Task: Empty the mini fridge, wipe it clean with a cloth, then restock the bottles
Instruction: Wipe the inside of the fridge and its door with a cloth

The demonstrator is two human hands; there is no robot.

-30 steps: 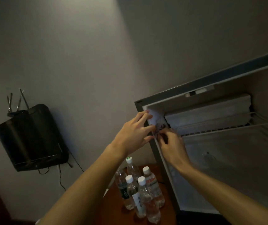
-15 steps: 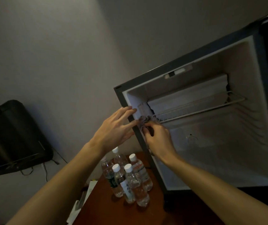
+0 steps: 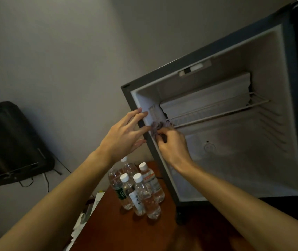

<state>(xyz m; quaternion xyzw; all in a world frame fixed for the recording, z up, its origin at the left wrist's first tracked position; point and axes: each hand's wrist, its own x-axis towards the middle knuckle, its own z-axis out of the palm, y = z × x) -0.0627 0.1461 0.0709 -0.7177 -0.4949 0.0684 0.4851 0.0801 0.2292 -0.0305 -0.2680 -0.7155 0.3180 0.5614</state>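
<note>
My right hand point(image 3: 171, 144) pinches crumpled cloth point(image 3: 156, 126) against mini fridge point(image 3: 235, 160) left inner wall, by wire shelf point(image 3: 217, 113). Left hand point(image 3: 124, 134) flat, fingers straight, bracing frame. Advice: firm top-down strokes. Bottles point(image 3: 137, 189) wait on wooden table point(image 3: 126, 230).

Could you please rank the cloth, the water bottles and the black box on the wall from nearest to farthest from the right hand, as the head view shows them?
1. The cloth: pinched in the right hand at the fridge's left inner wall.
2. The water bottles: below the hand, standing on the wooden table.
3. The black box: far left, on the wall.
</note>
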